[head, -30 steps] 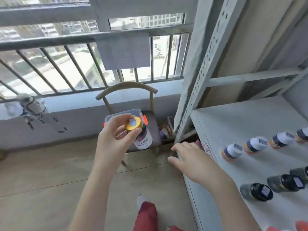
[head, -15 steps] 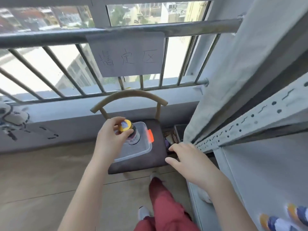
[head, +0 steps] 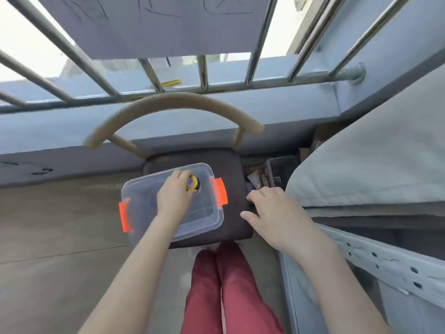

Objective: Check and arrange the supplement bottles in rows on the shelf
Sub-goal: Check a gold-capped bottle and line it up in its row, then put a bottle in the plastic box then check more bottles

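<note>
Gripping a yellow-capped dark bottle (head: 193,183) with left hand (head: 174,196) in a clear orange-latched plastic box (head: 204,220), with right hand (head: 274,210) fingers (head: 257,195) loosely spread.

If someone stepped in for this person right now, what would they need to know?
Left hand grips the yellow-capped bottle by its cap, in or just above the clear box on the chair seat.
Right hand open, empty, beside the box.
Done: cannot tell; the shelf rows are out of view.
Left: probably let go here, then return to the shelf.
</note>
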